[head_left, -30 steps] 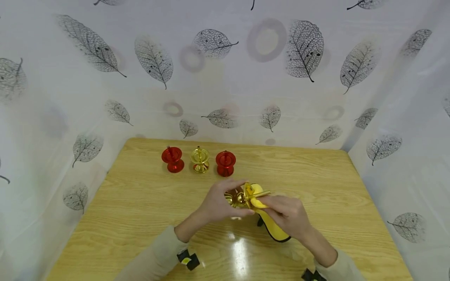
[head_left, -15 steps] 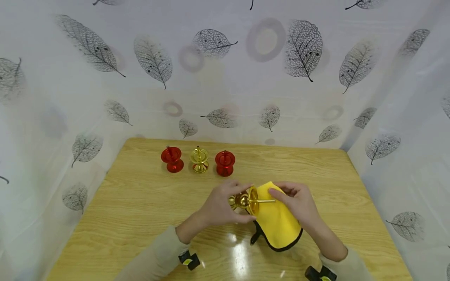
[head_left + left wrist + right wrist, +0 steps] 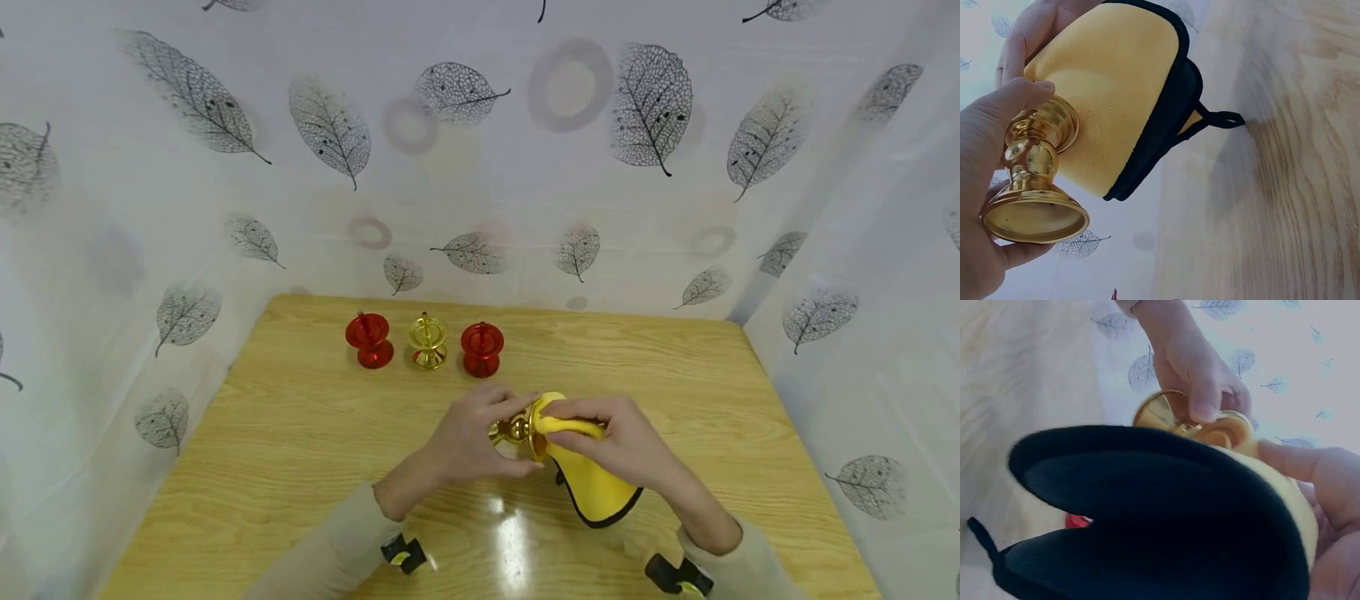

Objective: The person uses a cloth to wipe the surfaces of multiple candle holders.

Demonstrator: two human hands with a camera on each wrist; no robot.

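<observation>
My left hand [image 3: 467, 437] holds a gold candlestick [image 3: 1032, 159] on its side above the table, with thumb and fingers round it. Its flared base faces the left wrist camera; its dish points toward the right hand. My right hand [image 3: 633, 446] pinches a yellow cloth [image 3: 603, 496] with black edging around the candlestick's spike, which is hidden. The rest of the cloth [image 3: 1110, 81] hangs down folded, with a small black loop [image 3: 1225, 119] at its edge. From the right wrist view, the cloth's dark underside [image 3: 1147, 487] covers much of the scene.
Toward the back left of the wooden table [image 3: 300, 467] stand a red candlestick [image 3: 369, 340], a smaller gold candlestick [image 3: 428, 342] and another red candlestick [image 3: 482, 348], all upright in a row. A leaf-patterned white curtain [image 3: 495, 192] surrounds the back and sides.
Half a second ago the spike was bare and the cloth lay spread beside it; now the right hand has moved left and wrapped the cloth over the spike. The left hand keeps its hold.
</observation>
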